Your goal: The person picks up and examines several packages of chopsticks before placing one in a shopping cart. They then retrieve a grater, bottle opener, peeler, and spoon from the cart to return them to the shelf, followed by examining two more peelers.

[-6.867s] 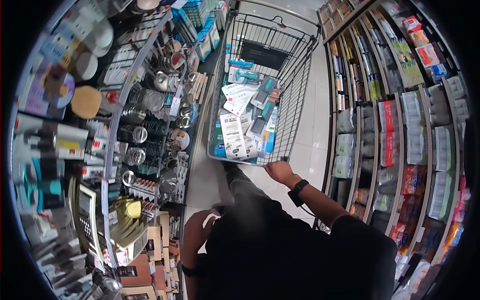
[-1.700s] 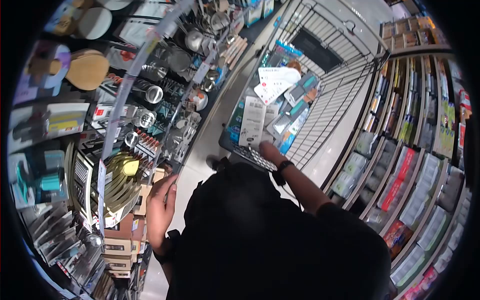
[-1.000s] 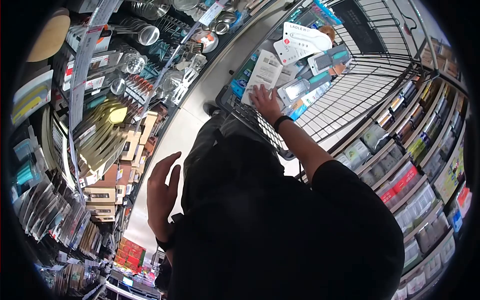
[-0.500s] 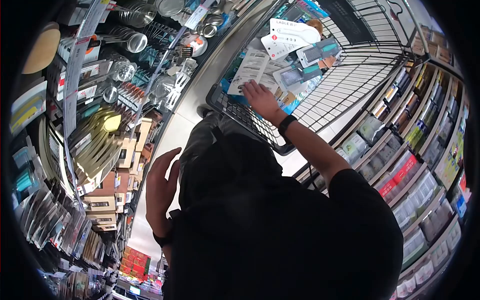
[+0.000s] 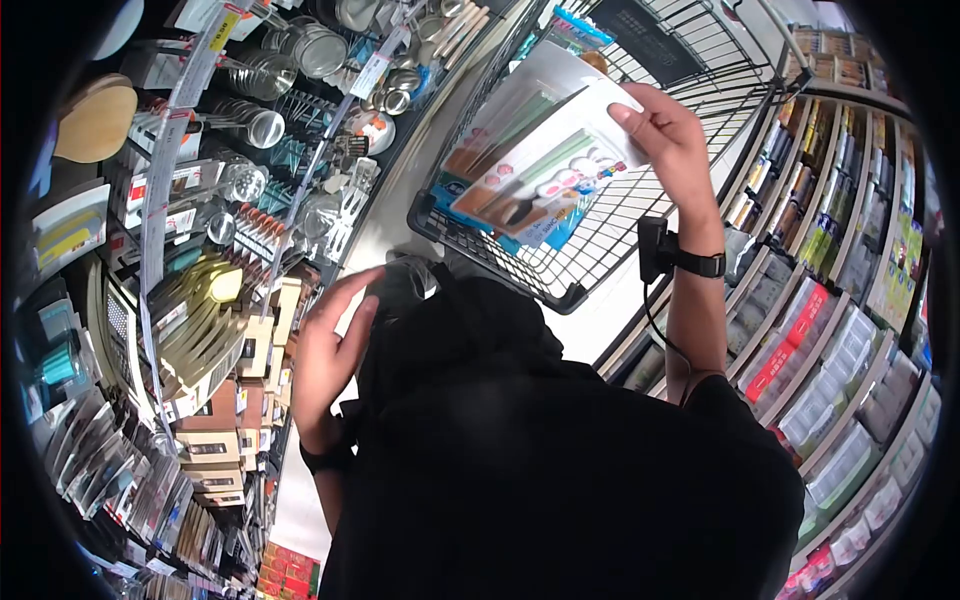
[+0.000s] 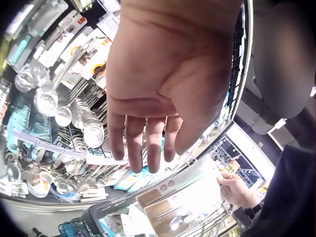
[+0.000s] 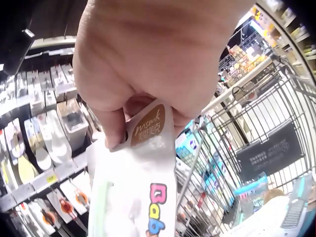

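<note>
My right hand (image 5: 678, 150) pinches white carded spoon packs (image 5: 590, 140) by their top edge, thumb on the near face. They hang tilted over the shopping cart (image 5: 573, 298). In the right wrist view, the front pack (image 7: 131, 190) carries colourful lettering and a brown brand label. A spoon and a long green strip show on it in the head view. My left hand (image 5: 332, 345) hangs beside the shelf with relaxed fingers, palm showing in the left wrist view, and holds nothing. The held packs hide much of the cart's contents; a grater (image 7: 296, 212) shows at its right.
Left, a shelf holds ladles and strainers (image 5: 265, 130), yellow-green utensils (image 5: 205, 310) and boxes (image 5: 215, 445). Right stands a shelf of packaged goods (image 5: 790, 330). The cart's wire side (image 5: 700, 140) stands close to the right forearm. A blue pack (image 5: 583, 28) lies inside it.
My right hand has moved from the cart's rim into the cart, gripped the spoon packs lying there, and lifted them up and to the right. My left hand still hangs beside the shelf.
</note>
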{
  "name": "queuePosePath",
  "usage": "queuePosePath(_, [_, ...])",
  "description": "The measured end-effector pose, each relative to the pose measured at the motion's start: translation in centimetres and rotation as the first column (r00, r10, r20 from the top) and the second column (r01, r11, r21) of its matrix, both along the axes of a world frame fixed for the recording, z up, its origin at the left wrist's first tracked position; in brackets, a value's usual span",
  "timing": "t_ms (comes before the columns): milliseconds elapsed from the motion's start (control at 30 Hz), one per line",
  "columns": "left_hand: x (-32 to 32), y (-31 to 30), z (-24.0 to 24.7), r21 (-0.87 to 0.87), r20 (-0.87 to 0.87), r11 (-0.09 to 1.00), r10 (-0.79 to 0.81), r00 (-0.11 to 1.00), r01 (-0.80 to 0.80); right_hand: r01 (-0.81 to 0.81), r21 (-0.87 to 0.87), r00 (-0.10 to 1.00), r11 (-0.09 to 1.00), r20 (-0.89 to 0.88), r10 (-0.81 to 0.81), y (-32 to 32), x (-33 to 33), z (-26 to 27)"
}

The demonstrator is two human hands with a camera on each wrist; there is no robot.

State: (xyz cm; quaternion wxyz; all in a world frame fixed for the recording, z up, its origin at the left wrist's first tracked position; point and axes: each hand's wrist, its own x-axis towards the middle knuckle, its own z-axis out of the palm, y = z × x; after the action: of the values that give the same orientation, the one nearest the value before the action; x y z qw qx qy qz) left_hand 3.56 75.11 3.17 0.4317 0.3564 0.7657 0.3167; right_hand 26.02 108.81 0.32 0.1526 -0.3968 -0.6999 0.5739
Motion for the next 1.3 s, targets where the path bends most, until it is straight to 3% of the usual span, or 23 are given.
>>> queuePosePath(133, [-0.8,2.3,0.2,0.278,0.097,0.945,0.152,0.984,-0.173,-0.105,-0.13,0.977,0.986,-0.199,0.078,-0.6,-1.6,3.5])
queuePosePath(200, [-1.8,3.1,0.1,0.419,0.262,0.893,0.053,0.964,-0.163,-0.153,-0.163,0.953,0.975,-0.287,0.102,-1.6,-3.3,3.9])
queuePosePath(267, [-2.0,3.2,1.0,0.394,0.596,0.88,-0.025,0.803,-0.265,-0.289,-0.176,0.89,0.941,-0.412,0.196,-3.3,-6.1,4.4])
queuePosePath(300, [-3.0,2.7,1.1,0.311,0.717,0.93,-0.096,0.69,-0.193,-0.309,-0.247,0.862,0.918,-0.481,0.161,-4.2,-7.8,4.3])
queuePosePath(333, [-3.1,1.8,-0.8,0.308,0.679,0.93,-0.066,0.731,-0.202,-0.291,-0.231,0.881,0.928,-0.444,0.166,-5.3,-9.5,4.7])
queuePosePath(400, [-2.7,1.3,0.1,0.021,0.685,0.992,0.075,0.725,-0.122,-0.295,-0.216,0.941,0.931,-0.237,0.243,-6.7,-12.2,5.1])
queuePosePath(533, [-2.0,-0.6,-0.8,0.125,0.633,0.952,0.141,0.761,-0.28,-0.274,-0.213,0.931,0.938,-0.302,0.204,-10.0,-15.2,4.5])
queuePosePath(600, [-2.7,-1.8,-0.6,0.138,0.631,0.923,0.198,0.75,-0.36,-0.204,-0.415,0.86,0.887,-0.508,-0.04,-11.6,-15.9,4.2])
queuePosePath(633, [-2.9,-2.2,-0.1,0.153,0.646,0.897,0.227,0.729,-0.415,-0.178,-0.505,0.885,0.845,-0.458,-0.088,-12.6,-15.7,4.6])
queuePosePath(767, [-3.8,-4.0,0.1,0.136,0.606,0.802,0.397,0.689,-0.582,-0.401,-0.424,0.904,0.812,-0.326,0.276,-17.9,-14.4,3.4])
queuePosePath(800, [-3.9,-4.9,-0.7,0.117,0.609,0.803,0.407,0.68,-0.585,-0.525,-0.212,0.848,0.824,-0.05,0.528,-18.6,-14.3,4.5])
queuePosePath(833, [-3.7,-5.1,0.7,0.073,0.507,0.823,0.456,0.732,-0.564,-0.521,-0.269,0.839,0.81,0.017,0.544,-19.9,-14.1,3.5])
queuePosePath(867, [-3.3,-5.3,2.8,0.109,0.431,0.825,0.463,0.775,-0.554,-0.378,-0.375,0.919,0.846,-0.041,0.392,-21.6,-14.0,3.2])
queuePosePath(900, [-3.7,-6.7,0.1,0.265,-0.036,0.944,0.215,0.976,-0.198,-0.393,-0.385,0.919,0.835,-0.136,0.37,-22.1,-14.2,1.9])
queuePosePath(933, [-3.4,-7.4,0.8,0.218,0.227,0.884,0.365,0.903,-0.413,-0.595,-0.212,0.804,0.775,-0.165,0.572,-21.5,-14.5,0.9])
queuePosePath(967, [-2.8,-7.9,0.6,0.142,0.496,0.798,0.454,0.74,-0.585,-0.42,-0.61,0.907,0.672,-0.316,0.279,-22.1,-14.5,-1.7])
queuePosePath(1000, [-2.8,-8.4,-0.8,0.221,0.617,0.765,0.37,0.694,-0.605,-0.393,-0.478,0.91,0.786,-0.081,0.406,-22.2,-15.0,-1.1])
queuePosePath(1067, [-3.2,-8.1,-5.3,0.161,0.714,0.68,0.42,0.56,-0.715,-0.418,-0.516,0.906,0.748,-0.178,0.383,-23.4,-15.2,5.2])
queuePosePath(1100, [-1.6,-9.2,0.8,0.134,0.877,0.511,0.338,0.341,-0.849,-0.428,-0.553,0.903,0.715,-0.229,0.364,-23.2,-15.8,4.8])
queuePosePath(1133, [-2.1,-9.6,-0.6,0.171,0.857,0.562,0.321,0.404,-0.809,-0.48,-0.352,0.875,0.804,-0.125,0.468,-22.2,-16.3,0.3])
queuePosePath(1200, [-2.6,-10.3,-1.0,0.18,0.867,0.603,0.276,0.415,-0.777,-0.422,-0.476,0.906,0.772,-0.246,0.344,-22.5,-17.0,-0.4])
queuePosePath(1233, [-3.1,-10.5,-1.2,0.06,0.873,0.632,0.343,0.348,-0.773,-0.43,-0.474,0.902,0.768,-0.245,0.354,-22.5,-17.0,-0.6])
queuePosePath(1300, [-1.5,-11.5,0.6,0.19,0.902,0.517,0.242,0.356,-0.834,-0.461,-0.487,0.886,0.742,-0.211,0.412,-23.0,-17.7,1.6])
